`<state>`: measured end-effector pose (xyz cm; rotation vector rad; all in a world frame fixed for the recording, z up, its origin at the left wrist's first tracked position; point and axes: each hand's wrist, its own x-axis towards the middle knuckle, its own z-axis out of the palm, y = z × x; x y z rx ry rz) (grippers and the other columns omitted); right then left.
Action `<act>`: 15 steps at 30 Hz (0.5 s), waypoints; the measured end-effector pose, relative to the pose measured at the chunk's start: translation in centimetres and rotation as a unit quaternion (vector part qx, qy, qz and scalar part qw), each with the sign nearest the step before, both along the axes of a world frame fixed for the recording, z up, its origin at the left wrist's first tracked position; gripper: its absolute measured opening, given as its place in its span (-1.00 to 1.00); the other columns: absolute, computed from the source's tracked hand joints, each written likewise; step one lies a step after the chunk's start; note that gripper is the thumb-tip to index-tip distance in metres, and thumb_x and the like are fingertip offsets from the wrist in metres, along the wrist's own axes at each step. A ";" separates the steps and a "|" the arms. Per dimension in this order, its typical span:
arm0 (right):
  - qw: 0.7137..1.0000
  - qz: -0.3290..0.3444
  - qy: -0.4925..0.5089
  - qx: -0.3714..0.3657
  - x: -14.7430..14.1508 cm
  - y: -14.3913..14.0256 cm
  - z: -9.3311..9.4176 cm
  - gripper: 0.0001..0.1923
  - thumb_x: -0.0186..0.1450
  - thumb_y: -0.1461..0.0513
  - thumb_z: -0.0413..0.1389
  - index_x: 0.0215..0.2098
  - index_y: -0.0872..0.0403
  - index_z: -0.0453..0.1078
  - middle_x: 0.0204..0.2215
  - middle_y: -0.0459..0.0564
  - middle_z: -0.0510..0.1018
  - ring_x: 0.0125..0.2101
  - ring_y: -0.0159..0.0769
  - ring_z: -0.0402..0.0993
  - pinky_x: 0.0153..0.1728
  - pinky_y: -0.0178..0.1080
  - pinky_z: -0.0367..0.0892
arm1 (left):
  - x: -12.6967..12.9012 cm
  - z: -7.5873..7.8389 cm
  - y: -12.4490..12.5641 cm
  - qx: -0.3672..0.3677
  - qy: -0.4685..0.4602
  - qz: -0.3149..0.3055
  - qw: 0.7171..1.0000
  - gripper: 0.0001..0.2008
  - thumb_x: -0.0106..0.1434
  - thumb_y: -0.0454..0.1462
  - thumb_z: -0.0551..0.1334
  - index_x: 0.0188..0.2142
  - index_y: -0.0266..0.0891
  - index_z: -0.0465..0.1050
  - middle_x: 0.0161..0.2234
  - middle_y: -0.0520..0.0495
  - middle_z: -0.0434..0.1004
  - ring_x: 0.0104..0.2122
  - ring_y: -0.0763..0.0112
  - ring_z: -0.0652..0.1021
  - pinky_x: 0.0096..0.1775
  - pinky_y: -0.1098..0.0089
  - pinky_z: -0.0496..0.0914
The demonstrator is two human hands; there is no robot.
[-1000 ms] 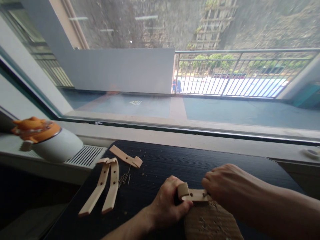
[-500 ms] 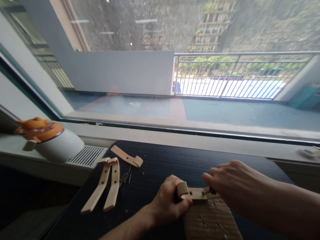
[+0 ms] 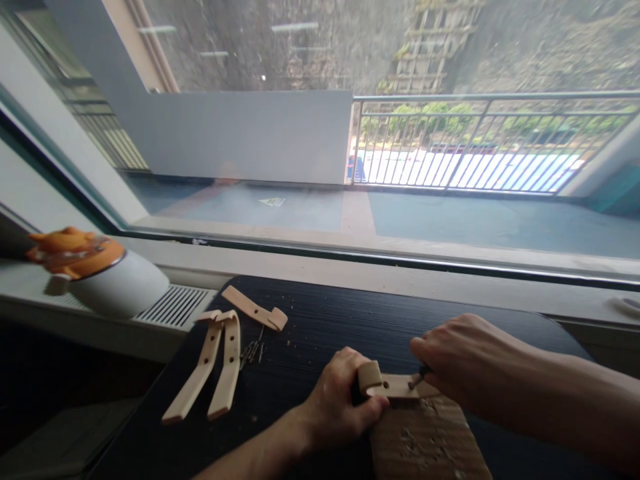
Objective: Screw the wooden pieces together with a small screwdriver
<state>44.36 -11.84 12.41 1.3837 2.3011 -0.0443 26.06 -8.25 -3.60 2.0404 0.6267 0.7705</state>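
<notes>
The pale hooked wooden strip point(image 3: 395, 385) lies left-right; its curled end is clamped by the left hand point(image 3: 345, 403), while the right hand point(image 3: 457, 363) fingers are closed on a small dark tool point(image 3: 417, 379) at its other end.

Left hand point(image 3: 340, 400) clenched, knuckles up; right hand point(image 3: 460, 360) curled (fingertips pinched) opposite.

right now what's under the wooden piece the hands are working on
The wooden piece lies on a cardboard sheet strewn with shavings, over the black table. The left hand hides its left end.
</notes>
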 end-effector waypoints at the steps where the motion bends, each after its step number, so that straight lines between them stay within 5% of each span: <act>1: 1.000 -0.011 -0.009 0.001 0.0 0.0 0.1 -0.85 0.17 0.41 0.19 -0.51 0.08 0.45 -0.58 -0.07 0.58 -0.55 -0.24 0.54 -0.65 -0.22 -0.13 | 0.0 0.0 0.0 0.002 0.000 -0.001 1.000 -0.79 0.07 -0.31 0.29 -0.27 -0.28 0.39 -0.32 -0.11 0.42 -0.26 0.28 0.41 -0.17 0.28 0.35; 5: 0.998 -0.042 -0.022 0.028 -0.3 -0.4 0.6 -0.83 0.27 0.28 0.15 -0.49 0.09 0.46 -0.57 -0.01 0.60 -0.50 -0.14 0.58 -0.64 -0.23 -0.10 | 0.0 0.1 0.0 0.005 0.004 0.002 1.000 -0.79 0.07 -0.29 0.29 -0.27 -0.26 0.39 -0.32 -0.10 0.42 -0.26 0.28 0.41 -0.16 0.28 0.36; 8: 0.998 -0.039 -0.013 0.044 -0.3 -0.8 0.7 -0.93 0.15 0.35 0.21 -0.36 0.10 0.45 -0.52 -0.01 0.60 -0.48 -0.13 0.58 -0.62 -0.24 -0.01 | 0.0 0.1 0.0 0.002 0.007 0.003 1.000 -0.80 0.07 -0.30 0.29 -0.27 -0.26 0.39 -0.32 -0.10 0.41 -0.26 0.28 0.41 -0.17 0.29 0.35; 11: 0.998 0.014 0.015 0.051 0.2 -1.2 0.5 -0.76 0.04 0.45 0.22 -0.36 0.07 0.43 -0.49 -0.08 0.57 -0.52 -0.24 0.53 -0.61 -0.26 0.01 | -0.1 0.0 0.0 0.003 0.006 0.002 1.000 -0.79 0.07 -0.29 0.29 -0.27 -0.26 0.39 -0.32 -0.10 0.41 -0.27 0.29 0.41 -0.17 0.29 0.35; 15: 0.989 0.090 0.087 0.084 1.2 -1.4 -0.7 -0.84 0.06 0.40 0.22 -0.46 0.02 0.41 -0.52 -0.10 0.52 -0.56 -0.29 0.46 -0.61 -0.23 0.02 | -0.1 -0.1 0.0 0.006 0.005 0.003 1.000 -0.79 0.06 -0.30 0.29 -0.27 -0.26 0.39 -0.32 -0.09 0.41 -0.27 0.29 0.41 -0.18 0.30 0.35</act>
